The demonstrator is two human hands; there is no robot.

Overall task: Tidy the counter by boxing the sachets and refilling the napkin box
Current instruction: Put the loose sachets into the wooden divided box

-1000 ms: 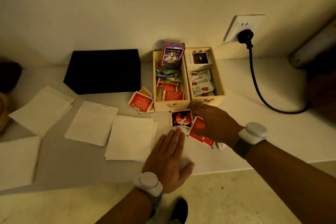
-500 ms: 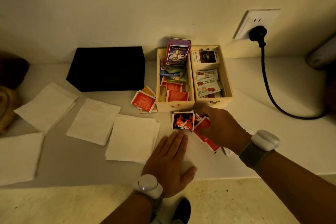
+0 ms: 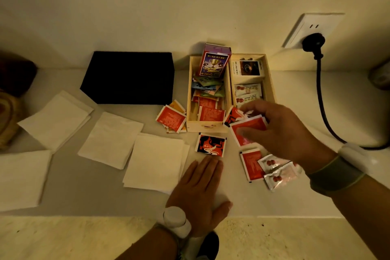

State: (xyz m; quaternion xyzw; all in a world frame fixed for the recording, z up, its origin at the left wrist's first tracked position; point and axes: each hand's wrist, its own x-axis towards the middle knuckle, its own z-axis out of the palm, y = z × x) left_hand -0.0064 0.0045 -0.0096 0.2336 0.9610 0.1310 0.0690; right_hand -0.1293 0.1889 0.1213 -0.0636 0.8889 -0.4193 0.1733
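Note:
My right hand (image 3: 280, 133) is lifted just in front of the wooden two-compartment box (image 3: 207, 126), gripping red sachets (image 3: 249, 127). A black-and-red sachet (image 3: 211, 144) lies flat on the counter below the box. A red sachet (image 3: 251, 163) and two clear white sachets (image 3: 278, 172) lie under my right wrist. More red sachets (image 3: 171, 118) lean against the box's left side. My left hand (image 3: 198, 192) rests flat on the counter, fingers together, holding nothing. White napkins (image 3: 155, 160) lie spread to the left, in front of the black napkin box (image 3: 128, 77).
The wooden box holds mixed sachets, an upright purple carton (image 3: 215, 61) and a white card (image 3: 247, 68). A black cable (image 3: 322, 99) runs from the wall socket (image 3: 312, 29) across the counter's right side. Dark objects (image 3: 14, 82) sit at the far left. The counter edge is near me.
My right hand has risen from the counter with red sachets and moved toward the box front, uncovering the sachets beneath it. My left hand has stayed flat.

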